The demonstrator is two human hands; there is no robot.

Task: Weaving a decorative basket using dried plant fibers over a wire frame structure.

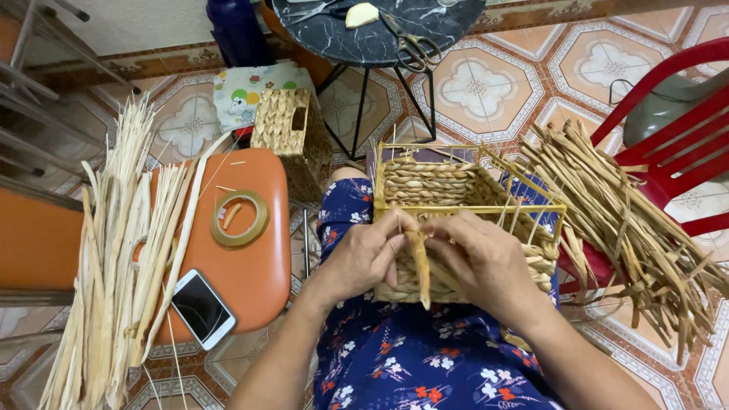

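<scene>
A half-woven straw basket (433, 182) on a yellow wire frame rests on my lap, its open top facing away from me. My left hand (368, 254) presses against the basket's near left side and pinches a flat straw strand (419, 266) that hangs down the front. Beside it, my right hand (486, 262) grips the same strand against the near wall, fingers curled over the weave. Loose strand ends stick out on the basket's right side.
An orange stool (250, 281) at my left carries a tape roll (240, 218), a phone (202, 309) and a long straw bundle (114, 266). More straw (630, 228) lies on a red chair (683, 129) at my right. A finished basket (292, 133) and a black table (364, 38) with scissors (414, 45) stand ahead.
</scene>
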